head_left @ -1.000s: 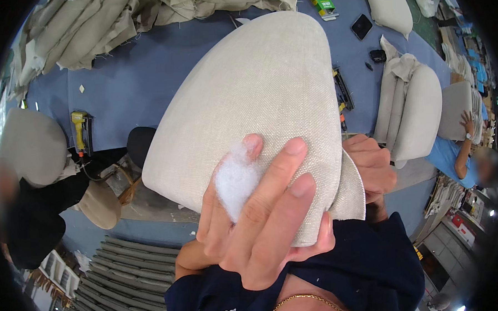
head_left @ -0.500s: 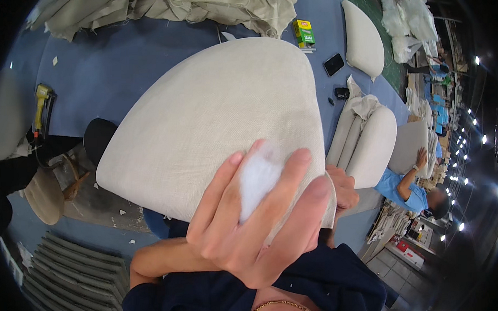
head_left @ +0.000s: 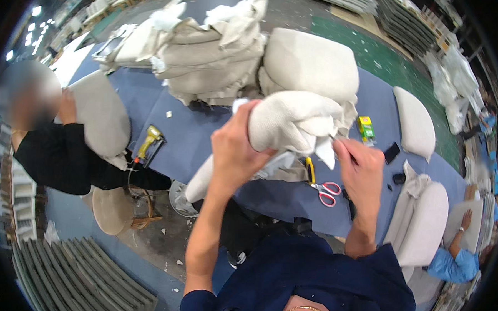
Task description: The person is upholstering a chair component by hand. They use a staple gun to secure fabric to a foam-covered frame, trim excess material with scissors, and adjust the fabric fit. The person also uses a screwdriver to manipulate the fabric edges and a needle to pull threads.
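A cream fabric-covered cushion (head_left: 289, 117) is raised in front of me, its folded fabric edge and loose flaps turned toward me. My left hand (head_left: 237, 147) grips it from the left side, fingers wrapped over the cover. A bit of white stuffing (head_left: 239, 104) shows beside those fingertips. At the cushion's right edge my right hand (head_left: 363, 170) is closed in a fist-like pinch beside a hanging white flap (head_left: 326, 153). What lies inside that pinch is mostly hidden. Red-handled scissors (head_left: 325, 194) lie on the table below, near a yellow-handled tool (head_left: 309, 167).
The blue table (head_left: 279, 204) carries a pile of cream covers (head_left: 211, 62), finished cushions (head_left: 311, 58), a yellow-green box (head_left: 365, 129), a phone (head_left: 392, 153) and a yellow staple gun (head_left: 150, 142). A co-worker in black (head_left: 54, 153) handles a cushion at left; another in blue (head_left: 454, 264) is at right.
The cushion has been tipped up, showing its folded edge instead of its smooth face. My left hand has moved from the smooth face to its left side; the view has swung to take in more table.
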Demonstrator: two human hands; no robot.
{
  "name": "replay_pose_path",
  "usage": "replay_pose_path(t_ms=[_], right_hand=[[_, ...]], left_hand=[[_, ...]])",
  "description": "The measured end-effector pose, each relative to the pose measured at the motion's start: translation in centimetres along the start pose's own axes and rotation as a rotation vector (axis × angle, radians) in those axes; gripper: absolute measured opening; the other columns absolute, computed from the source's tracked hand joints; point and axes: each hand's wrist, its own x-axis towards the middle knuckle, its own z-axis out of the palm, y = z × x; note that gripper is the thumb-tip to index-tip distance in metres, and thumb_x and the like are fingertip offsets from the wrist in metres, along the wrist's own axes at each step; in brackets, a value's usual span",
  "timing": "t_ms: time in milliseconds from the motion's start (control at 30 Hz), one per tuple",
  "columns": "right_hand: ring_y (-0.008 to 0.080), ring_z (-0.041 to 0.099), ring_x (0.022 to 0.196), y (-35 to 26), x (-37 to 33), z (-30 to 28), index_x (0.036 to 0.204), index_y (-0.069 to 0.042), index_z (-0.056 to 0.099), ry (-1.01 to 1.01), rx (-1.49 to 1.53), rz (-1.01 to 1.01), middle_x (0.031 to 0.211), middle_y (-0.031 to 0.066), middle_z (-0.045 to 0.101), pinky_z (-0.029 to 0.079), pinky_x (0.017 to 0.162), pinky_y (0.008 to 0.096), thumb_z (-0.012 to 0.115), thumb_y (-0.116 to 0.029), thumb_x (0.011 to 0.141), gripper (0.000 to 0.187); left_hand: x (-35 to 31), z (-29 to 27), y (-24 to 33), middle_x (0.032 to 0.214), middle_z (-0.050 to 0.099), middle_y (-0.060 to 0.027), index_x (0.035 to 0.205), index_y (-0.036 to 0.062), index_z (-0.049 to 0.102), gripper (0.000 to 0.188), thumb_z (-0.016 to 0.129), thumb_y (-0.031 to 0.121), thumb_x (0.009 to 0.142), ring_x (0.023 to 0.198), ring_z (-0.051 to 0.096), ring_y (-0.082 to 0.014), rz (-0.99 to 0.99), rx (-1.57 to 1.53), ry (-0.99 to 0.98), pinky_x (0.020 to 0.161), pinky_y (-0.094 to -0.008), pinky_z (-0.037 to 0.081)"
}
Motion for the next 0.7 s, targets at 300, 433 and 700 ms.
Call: replay_pose_path(t_ms=[300, 433, 700], right_hand=[[0.0096, 0.048, 0.06, 3.4, 7.2, 0.6, 0.085, 0.006, 0.064, 0.166, 0.023, -0.228, 0.067, 0.0065, 0.059, 0.039, 0.054, 0.0292, 0.06, -0.007, 0.099, 0.02], [0.0048, 0.04, 0.059, 1.9, 14.4, 8.8, 0.077, 0.003, 0.065, -0.363, 0.469, -0.271, 0.062, -0.0019, 0.052, 0.03, 0.051, 0.0276, 0.069, -0.016, 0.095, 0.027], [0.0003, 0.036, 0.052, -2.1, 17.5, 13.8, 0.101, 0.003, 0.073, -0.712, 0.84, -0.157, 0.064, -0.0081, 0.052, 0.022, 0.047, 0.0223, 0.069, -0.028, 0.096, 0.032]], left_hand=[[-5.6, 2.6, 3.6, 0.122, 0.06, -0.0189, 0.139, 0.0027, 0.044, 0.09, 0.089, 0.023, 0.064, 0.11, 0.063, -0.0399, -0.146, -0.013, 0.173, 0.093, -0.0475, 0.051], [-8.6, 2.8, 6.4, 0.127, 0.06, -0.0191, 0.137, 0.0017, 0.048, 0.075, 0.083, 0.022, 0.074, 0.112, 0.062, -0.0387, 0.092, -0.112, 0.325, 0.099, -0.0461, 0.048], [-0.7, 0.0, -3.2, 0.111, 0.064, -0.0077, 0.115, 0.0013, 0.061, 0.028, 0.04, 0.0, 0.096, 0.083, 0.06, -0.0118, -0.102, -1.013, 0.454, 0.079, -0.0271, 0.049]])
